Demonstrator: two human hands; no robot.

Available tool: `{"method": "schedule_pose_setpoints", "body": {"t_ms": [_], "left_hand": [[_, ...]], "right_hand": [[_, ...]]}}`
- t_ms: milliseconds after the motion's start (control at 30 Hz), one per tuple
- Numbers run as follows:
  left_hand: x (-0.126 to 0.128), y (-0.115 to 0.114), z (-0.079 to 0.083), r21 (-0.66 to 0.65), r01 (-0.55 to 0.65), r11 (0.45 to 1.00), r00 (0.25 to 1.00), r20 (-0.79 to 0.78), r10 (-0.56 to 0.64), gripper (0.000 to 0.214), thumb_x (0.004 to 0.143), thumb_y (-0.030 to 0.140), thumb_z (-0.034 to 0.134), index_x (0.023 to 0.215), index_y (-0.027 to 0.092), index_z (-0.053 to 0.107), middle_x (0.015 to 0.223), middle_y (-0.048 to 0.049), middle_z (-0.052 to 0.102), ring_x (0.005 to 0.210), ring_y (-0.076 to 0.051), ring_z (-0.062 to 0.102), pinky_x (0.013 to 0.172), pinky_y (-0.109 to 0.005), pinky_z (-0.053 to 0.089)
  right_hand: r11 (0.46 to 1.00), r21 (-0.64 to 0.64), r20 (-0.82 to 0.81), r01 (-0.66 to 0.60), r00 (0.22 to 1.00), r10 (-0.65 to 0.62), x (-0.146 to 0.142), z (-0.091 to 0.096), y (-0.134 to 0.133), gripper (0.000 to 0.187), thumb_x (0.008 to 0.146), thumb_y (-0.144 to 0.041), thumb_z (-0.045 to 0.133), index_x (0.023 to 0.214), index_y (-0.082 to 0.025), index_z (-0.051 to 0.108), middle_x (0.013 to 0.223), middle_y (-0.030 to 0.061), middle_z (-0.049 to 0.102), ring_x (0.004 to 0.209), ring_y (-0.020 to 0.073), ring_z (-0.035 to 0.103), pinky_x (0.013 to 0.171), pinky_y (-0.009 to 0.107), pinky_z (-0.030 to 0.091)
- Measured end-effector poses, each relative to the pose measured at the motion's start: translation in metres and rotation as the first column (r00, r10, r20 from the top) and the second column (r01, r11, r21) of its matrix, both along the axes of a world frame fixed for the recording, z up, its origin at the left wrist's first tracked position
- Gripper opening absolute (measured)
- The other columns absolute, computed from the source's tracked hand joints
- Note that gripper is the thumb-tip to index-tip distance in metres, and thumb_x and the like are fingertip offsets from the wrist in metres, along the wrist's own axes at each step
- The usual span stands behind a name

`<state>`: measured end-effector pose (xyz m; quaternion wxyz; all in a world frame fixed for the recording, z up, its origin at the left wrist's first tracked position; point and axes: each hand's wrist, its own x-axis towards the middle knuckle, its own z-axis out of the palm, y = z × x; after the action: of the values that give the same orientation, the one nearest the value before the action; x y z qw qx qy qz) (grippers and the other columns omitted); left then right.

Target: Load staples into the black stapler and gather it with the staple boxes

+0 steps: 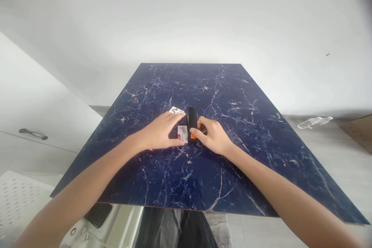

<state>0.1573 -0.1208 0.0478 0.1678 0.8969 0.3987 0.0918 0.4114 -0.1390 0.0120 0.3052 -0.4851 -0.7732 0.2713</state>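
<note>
Part-hidden box (pixel 183 133), marbled table (pixel 200 85), floor, bottle (pixel 314 122)

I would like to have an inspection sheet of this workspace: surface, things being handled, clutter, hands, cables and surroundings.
Surface: blue table with white veins.
Job's things: black device with an orange part; red-and-white box to its left.
Clutter: white item just beyond the left hand, partly hidden.
Hands: right hand holds the device, thumb on top; left hand curves around the box, grip unclear.
Cables: nothing seen.
Surroundings: white wall; bottle on the floor at right.
</note>
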Motion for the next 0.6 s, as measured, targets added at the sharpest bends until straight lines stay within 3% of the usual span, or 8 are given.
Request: {"method": "schedule_pose_setpoints", "body": {"t_ms": [133,233,367,467,600], "left_hand": [[-0.043,0.009,0.043,-0.174,0.008,0.985,0.998,-0.065,-0.019,0.087,0.081,0.054,0.072,0.157,0.036,0.031,0.160,-0.0065,0.038,0.141,-0.033,0.042,0.111,-0.044,0.041],[-0.059,0.012,0.055,-0.346,0.018,0.938,0.970,-0.221,-0.100,0.086,0.076,0.047,0.074,0.153,0.036,0.039,0.154,-0.0061,0.044,0.132,-0.031,0.051,0.101,-0.037,0.048],[-0.053,0.014,0.035,-0.409,-0.042,0.912,0.953,-0.289,-0.086,0.087,0.068,0.044,0.077,0.149,0.033,0.048,0.134,-0.0091,0.058,0.109,-0.029,0.063,0.080,-0.030,0.051],[-0.046,0.017,0.017,-0.289,-0.066,0.955,0.988,-0.155,0.022,0.078,0.072,0.044,0.073,0.146,0.033,0.052,0.122,-0.0083,0.063,0.097,-0.026,0.066,0.073,-0.028,0.050],[-0.047,0.022,0.010,-0.208,-0.051,0.977,0.998,-0.052,0.041,0.080,0.071,0.039,0.075,0.147,0.035,0.050,0.130,-0.0076,0.060,0.098,-0.024,0.065,0.073,-0.028,0.050]], "right_hand": [[0.999,-0.045,-0.015,0.000,1.000,0.000,-0.001,0.001,0.000,0.027,0.091,-0.038,0.060,0.077,-0.022,0.044,0.074,-0.0010,0.065,0.065,0.0161,0.060,0.060,0.027,0.042],[0.999,-0.043,-0.017,0.000,1.000,-0.001,-0.002,-0.001,0.000,0.028,0.091,-0.039,0.060,0.076,-0.022,0.044,0.074,-0.0004,0.066,0.065,0.0164,0.060,0.059,0.027,0.041],[1.000,-0.029,-0.008,-0.001,1.000,0.000,-0.002,-0.002,0.001,0.028,0.092,-0.040,0.060,0.077,-0.022,0.044,0.075,0.0006,0.066,0.065,0.0171,0.060,0.059,0.028,0.041],[1.000,-0.011,0.002,0.000,1.000,0.000,-0.002,-0.002,0.001,0.028,0.092,-0.041,0.059,0.078,-0.022,0.045,0.076,0.0011,0.066,0.066,0.0176,0.060,0.061,0.029,0.042],[1.000,-0.004,0.007,-0.004,1.000,0.004,-0.002,-0.002,0.002,0.028,0.093,-0.042,0.059,0.078,-0.023,0.044,0.075,0.0011,0.066,0.066,0.0180,0.060,0.061,0.029,0.042]]}}
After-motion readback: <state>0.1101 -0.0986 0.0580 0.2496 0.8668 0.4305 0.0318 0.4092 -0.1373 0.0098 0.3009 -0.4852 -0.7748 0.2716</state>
